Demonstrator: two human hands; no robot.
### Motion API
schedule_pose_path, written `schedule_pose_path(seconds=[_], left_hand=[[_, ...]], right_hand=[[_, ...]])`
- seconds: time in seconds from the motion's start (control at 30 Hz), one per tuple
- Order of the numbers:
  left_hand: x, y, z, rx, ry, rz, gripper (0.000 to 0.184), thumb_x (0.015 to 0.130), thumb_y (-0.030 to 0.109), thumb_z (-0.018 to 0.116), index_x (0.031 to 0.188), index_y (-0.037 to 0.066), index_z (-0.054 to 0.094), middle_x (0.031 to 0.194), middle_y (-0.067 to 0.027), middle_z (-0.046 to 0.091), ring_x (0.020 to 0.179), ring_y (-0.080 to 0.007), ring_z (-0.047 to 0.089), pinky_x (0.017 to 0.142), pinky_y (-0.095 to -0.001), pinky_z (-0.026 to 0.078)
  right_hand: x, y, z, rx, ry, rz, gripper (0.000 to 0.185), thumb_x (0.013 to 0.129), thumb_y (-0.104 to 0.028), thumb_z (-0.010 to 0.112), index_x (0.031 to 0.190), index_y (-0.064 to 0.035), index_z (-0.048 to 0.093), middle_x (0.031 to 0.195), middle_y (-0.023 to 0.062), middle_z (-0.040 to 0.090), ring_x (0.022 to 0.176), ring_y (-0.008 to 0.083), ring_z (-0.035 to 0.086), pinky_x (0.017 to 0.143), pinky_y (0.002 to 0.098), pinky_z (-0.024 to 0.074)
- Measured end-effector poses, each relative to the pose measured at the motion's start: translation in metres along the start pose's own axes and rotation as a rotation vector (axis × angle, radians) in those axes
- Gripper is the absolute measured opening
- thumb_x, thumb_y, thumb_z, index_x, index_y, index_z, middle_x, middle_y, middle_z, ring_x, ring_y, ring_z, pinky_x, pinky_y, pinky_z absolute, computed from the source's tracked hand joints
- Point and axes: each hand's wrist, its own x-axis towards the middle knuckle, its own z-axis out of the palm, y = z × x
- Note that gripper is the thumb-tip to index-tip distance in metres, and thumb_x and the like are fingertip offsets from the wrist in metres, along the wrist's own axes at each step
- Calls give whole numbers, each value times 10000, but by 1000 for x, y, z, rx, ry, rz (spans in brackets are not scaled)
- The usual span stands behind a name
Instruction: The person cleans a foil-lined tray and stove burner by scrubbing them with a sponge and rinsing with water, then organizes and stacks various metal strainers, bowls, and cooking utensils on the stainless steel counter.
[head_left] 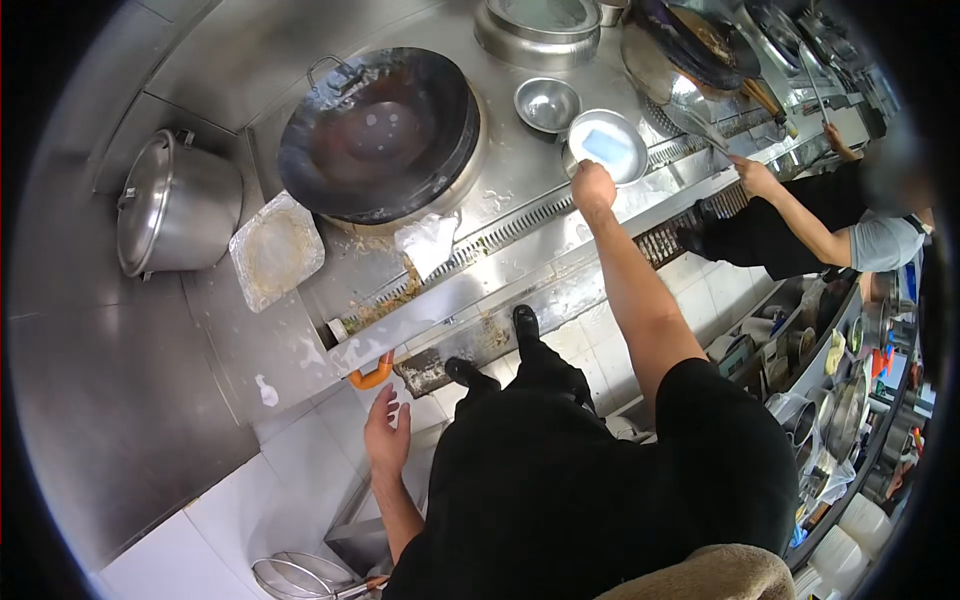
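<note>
My right hand point(593, 186) reaches forward over the stove's front edge, closed at the near rim of a round metal bowl point(638, 172). White shows inside that bowl, with a bluish rectangular patch; I cannot tell whether it is liquid or a reflection. Beside it on the steel top sits a second metal bowl point(548, 105). Down at my left side, my left hand point(387, 432) hangs with its fingers apart and holds nothing. Just above it is an orange curved handle point(372, 372) on the stove front. A large dark wok point(385, 145) rests on its burner to the left.
A lidded steel pot point(185, 205) and a foil-like tray point(277, 250) stand left of the wok. White crumpled material point(428, 245) lies at the wok's front. To the right, a co-worker's hand point(755, 178) holds a utensil. A wire strainer point(305, 577) is low at left.
</note>
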Motion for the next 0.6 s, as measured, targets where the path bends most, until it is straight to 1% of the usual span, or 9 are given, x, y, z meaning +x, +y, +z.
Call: schedule_pose_path(seconds=[0.03,0.13,0.27,0.37,0.43,0.53,0.6], left_hand=[[-4,-5,-5,-16,3,-6,491,926,128,680,1397,61,556,1224,-152,683,986,-234,691,855,-372,543],[-7,-28,-19,-39,24,7,493,923,126,683,1395,65,558,1213,-145,687,977,-229,691,846,-366,543],[-15,-67,-46,-85,71,-15,485,920,115,683,1389,69,565,1200,-138,690,972,-222,690,826,-357,541],[-19,-103,-68,-113,107,-45,477,921,111,682,1383,70,570,1196,-135,690,967,-219,688,816,-353,539],[-22,-121,-88,-122,124,-59,472,924,114,680,1381,68,572,1196,-137,688,966,-221,685,813,-354,539],[-20,-154,-113,-78,172,-9,468,932,126,675,1385,69,570,1208,-138,683,975,-225,679,814,-355,540],[-17,-158,-130,-80,183,-25,465,939,136,671,1387,67,567,1227,-139,675,1002,-226,671,823,-353,538]], right_hand=[[-9,-6,4,7,8,-2,246,943,-170,508,1043,-68,707,1096,170,710,1035,364,695,867,480,565],[-31,-21,18,-29,-10,-10,281,978,-278,517,1101,-144,730,1078,156,726,1025,374,691,876,485,554],[-71,-51,35,-32,-22,-40,295,964,-289,505,1081,-140,731,1060,165,729,1005,384,694,874,500,553],[-102,-75,49,-31,-23,-62,267,960,-271,527,1069,-143,733,1048,167,729,991,382,696,865,500,556],[-126,-91,54,-40,-26,-114,252,959,-263,537,1061,-144,735,1037,165,729,983,379,697,858,499,556],[-157,-116,58,-34,-35,-170,237,958,-257,554,1051,-130,731,1022,161,728,978,375,694,848,497,556],[-181,-131,59,-13,-75,-206,244,959,-258,554,1064,-121,727,1034,162,726,985,376,692,851,495,555]])
